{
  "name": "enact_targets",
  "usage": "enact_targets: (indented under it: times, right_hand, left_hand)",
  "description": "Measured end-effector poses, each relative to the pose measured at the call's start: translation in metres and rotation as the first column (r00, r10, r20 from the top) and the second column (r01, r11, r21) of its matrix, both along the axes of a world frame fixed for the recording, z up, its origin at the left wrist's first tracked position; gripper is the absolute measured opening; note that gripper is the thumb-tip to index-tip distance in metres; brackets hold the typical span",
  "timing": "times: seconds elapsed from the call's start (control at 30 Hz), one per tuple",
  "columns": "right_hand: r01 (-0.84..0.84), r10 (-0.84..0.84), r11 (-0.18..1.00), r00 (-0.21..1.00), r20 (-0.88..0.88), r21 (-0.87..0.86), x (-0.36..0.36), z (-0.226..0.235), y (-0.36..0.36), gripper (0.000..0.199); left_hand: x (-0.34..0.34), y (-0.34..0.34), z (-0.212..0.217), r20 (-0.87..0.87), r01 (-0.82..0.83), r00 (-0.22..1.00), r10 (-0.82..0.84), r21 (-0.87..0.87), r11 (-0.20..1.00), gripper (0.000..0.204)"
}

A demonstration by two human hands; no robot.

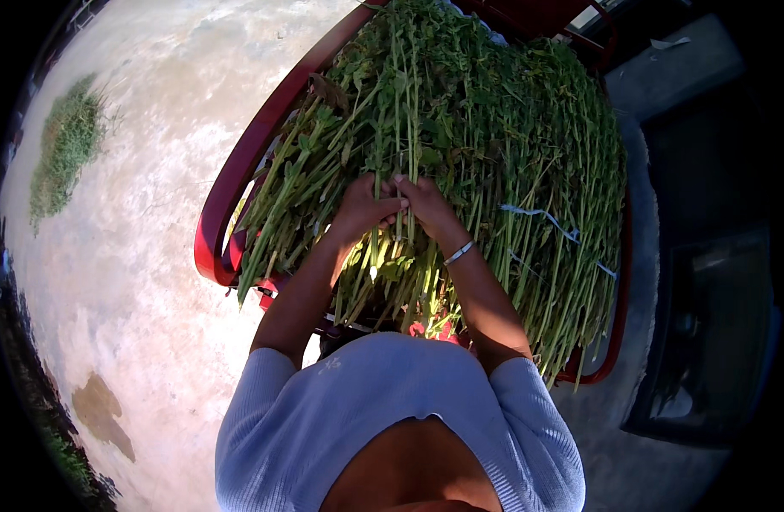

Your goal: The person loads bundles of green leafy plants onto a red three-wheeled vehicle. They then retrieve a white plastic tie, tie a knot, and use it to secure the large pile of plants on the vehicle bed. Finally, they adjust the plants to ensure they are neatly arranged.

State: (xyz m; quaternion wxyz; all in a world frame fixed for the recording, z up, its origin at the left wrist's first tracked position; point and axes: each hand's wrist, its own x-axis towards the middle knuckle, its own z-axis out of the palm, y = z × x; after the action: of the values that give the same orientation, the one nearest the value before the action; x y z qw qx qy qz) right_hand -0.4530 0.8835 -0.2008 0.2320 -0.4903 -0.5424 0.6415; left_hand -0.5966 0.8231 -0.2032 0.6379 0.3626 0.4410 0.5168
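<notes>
A thick heap of cut green plant stalks lies across a red metal cart, leafy ends away from me and bare cut ends toward me. At the near middle of the heap, my left hand is closed round a few upright stalks. Close beside it, my right hand, with a silver bracelet at the wrist, grips a few stalks too. The thumbs and fingers of both hands nearly meet. Leaves and stalks partly hide the fingertips.
The cart's curved red rail runs along the heap's left side. Pale strips of tie lie over the right-hand stalks. Sunlit concrete spreads to the left, with a grass patch. A dark glazed panel is at right.
</notes>
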Motion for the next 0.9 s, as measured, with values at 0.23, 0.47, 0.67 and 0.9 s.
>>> enact_targets:
  times: [0.23, 0.47, 0.67, 0.9]
  right_hand:
    - [0.131, -0.167, 0.978, 0.957, -0.237, -0.16, 0.025, 0.034, -0.032, 0.026]
    - [0.156, -0.174, 0.982, 0.967, -0.187, -0.106, 0.017, 0.02, -0.095, 0.021]
    - [0.156, -0.199, 0.969, 0.951, -0.235, -0.189, 0.03, 0.017, -0.092, 0.022]
    - [0.105, -0.214, 0.95, 0.905, -0.367, -0.295, 0.04, 0.001, -0.095, 0.019]
  left_hand:
    - [-0.006, -0.012, -0.021, 0.279, -0.162, 0.93, 0.238, -0.269, 0.949, 0.022]
    - [0.054, -0.02, -0.006, 0.312, -0.306, 0.869, 0.384, -0.27, 0.913, 0.029]
    - [0.042, -0.02, -0.015, -0.148, -0.069, 0.987, 0.064, -0.024, 0.997, 0.037]
    - [-0.008, 0.041, -0.019, -0.505, -0.623, 0.449, 0.737, 0.415, 0.663, 0.042]
